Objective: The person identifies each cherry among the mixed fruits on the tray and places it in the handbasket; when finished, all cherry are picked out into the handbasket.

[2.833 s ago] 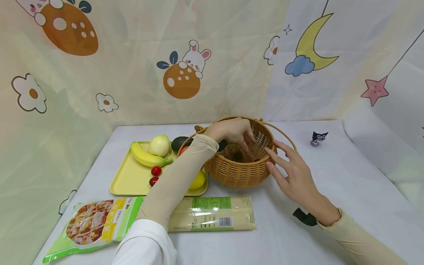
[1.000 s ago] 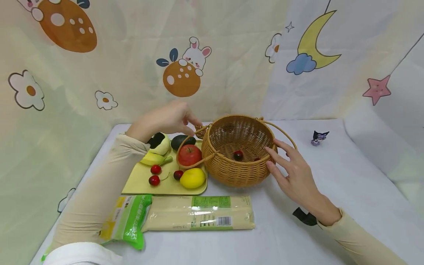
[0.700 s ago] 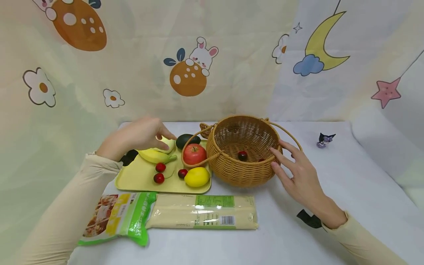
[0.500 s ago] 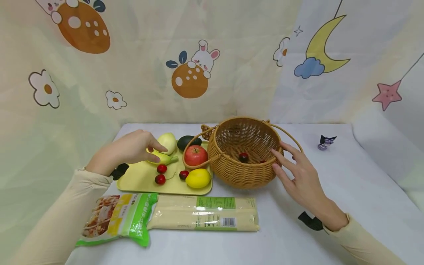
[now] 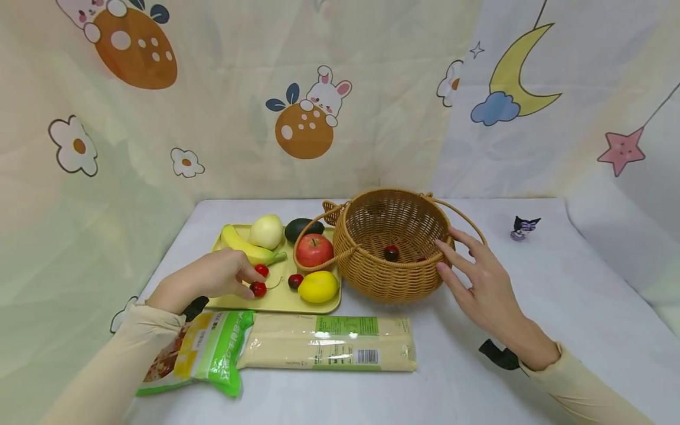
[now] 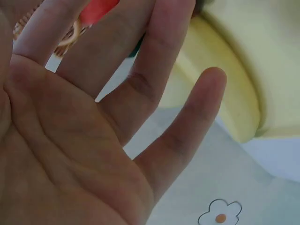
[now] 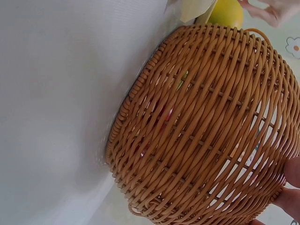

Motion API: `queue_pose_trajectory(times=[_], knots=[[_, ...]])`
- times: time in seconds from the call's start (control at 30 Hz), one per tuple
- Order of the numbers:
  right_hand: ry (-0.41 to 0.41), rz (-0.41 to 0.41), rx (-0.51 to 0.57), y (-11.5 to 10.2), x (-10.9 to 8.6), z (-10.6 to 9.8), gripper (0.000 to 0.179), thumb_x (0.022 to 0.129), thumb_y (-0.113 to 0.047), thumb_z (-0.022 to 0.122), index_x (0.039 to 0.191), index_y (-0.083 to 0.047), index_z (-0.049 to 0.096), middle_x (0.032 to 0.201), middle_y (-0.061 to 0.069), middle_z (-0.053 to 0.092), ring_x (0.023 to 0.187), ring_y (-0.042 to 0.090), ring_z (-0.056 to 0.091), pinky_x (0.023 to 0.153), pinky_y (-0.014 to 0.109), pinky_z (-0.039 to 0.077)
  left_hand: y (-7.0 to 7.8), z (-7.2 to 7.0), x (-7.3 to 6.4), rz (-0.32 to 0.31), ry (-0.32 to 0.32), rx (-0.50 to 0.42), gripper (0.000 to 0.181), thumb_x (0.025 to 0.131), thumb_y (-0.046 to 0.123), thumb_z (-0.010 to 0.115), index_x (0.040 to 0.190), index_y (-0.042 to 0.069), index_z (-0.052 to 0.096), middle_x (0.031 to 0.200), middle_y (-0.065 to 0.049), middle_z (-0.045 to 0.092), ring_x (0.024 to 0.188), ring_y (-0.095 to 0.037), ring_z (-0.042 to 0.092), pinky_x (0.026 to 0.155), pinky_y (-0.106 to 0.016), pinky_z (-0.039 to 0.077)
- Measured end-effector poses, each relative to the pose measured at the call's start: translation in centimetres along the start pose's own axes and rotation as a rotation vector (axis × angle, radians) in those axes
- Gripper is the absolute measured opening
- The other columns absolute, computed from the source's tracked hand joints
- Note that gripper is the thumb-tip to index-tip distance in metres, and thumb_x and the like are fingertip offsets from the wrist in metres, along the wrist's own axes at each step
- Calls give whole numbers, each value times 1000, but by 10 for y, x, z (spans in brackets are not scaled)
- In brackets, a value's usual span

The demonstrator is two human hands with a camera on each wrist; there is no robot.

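Noted glossy, round, red cherry (image 5: pixel 258 289) with stem axis slanting right and away; at left hand (image 5: pixel 215 275), cannot tell if pinched. Saw right hand (image 5: pixel 486 292), relaxed, touching round brown wicker basket (image 5: pixel 390 284).

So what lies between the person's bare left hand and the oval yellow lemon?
In the head view, three round red cherries: two by the left hand, one near the lemon.
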State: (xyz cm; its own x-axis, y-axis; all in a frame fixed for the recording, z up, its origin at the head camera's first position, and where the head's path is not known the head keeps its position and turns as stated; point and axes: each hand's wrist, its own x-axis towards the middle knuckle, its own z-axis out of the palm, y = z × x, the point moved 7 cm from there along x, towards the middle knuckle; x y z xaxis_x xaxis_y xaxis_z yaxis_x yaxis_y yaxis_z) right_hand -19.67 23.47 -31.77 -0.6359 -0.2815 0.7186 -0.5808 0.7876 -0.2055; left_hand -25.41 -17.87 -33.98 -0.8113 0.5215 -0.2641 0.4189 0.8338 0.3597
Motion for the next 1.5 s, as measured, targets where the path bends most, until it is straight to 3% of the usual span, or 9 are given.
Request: queue_pose_trajectory(times=[0.17, 0.37, 0.53, 0.73, 1.03, 1.5], knots=[[-1, 2, -6, 0, 0, 0, 48, 89, -8, 74, 136, -11, 68, 149, 19, 56, 131, 39, 56, 98, 37, 45, -5, 12, 7, -8, -17, 33, 34, 81, 20, 87, 114, 17, 81, 98, 2, 80, 88, -12, 68, 80, -37, 57], [-8, 12, -13, 1, 0, 0, 47, 90, -8, 74, 137, -12, 68, 150, 19, 55, 131, 39, 55, 100, 35, 44, -5, 17, 13, -4, -2, 69, 32, 81, 21, 87, 113, 19, 82, 100, 2, 80, 96, -17, 72, 84, -41, 58], [-4, 3, -11, 0, 0, 0, 47, 90, -8, 74, 136, -12, 68, 149, 19, 55, 131, 39, 55, 101, 34, 44, -6, 20, 16, -6, -12, 79, 32, 81, 21, 87, 112, 18, 82, 97, 6, 80, 92, -12, 70, 81, -36, 56], [6, -5, -5, 0, 3, -2, 47, 90, -9, 74, 137, -12, 68, 150, 19, 55, 132, 39, 55, 101, 32, 43, -7, 19, 20, -7, -6, 93, 32, 81, 22, 88, 112, 20, 82, 99, 6, 80, 90, -9, 69, 79, -35, 56], [-10, 9, -5, 0, 0, 1, 48, 89, -7, 74, 137, -11, 68, 150, 20, 55, 133, 39, 54, 97, 41, 45, -8, 20, 19, 6, -16, 64, 31, 80, 20, 88, 110, 17, 82, 94, 7, 79, 85, -7, 66, 78, -32, 54], [-3, 1, 4, 0, 1, 0, 47, 89, -8, 74, 136, -10, 68, 150, 20, 55, 132, 39, 55, 101, 33, 43, -8, 22, 20, 8, -22, 40, 31, 80, 18, 88, 110, 15, 82, 93, 6, 79, 85, -7, 66, 79, -32, 54]])
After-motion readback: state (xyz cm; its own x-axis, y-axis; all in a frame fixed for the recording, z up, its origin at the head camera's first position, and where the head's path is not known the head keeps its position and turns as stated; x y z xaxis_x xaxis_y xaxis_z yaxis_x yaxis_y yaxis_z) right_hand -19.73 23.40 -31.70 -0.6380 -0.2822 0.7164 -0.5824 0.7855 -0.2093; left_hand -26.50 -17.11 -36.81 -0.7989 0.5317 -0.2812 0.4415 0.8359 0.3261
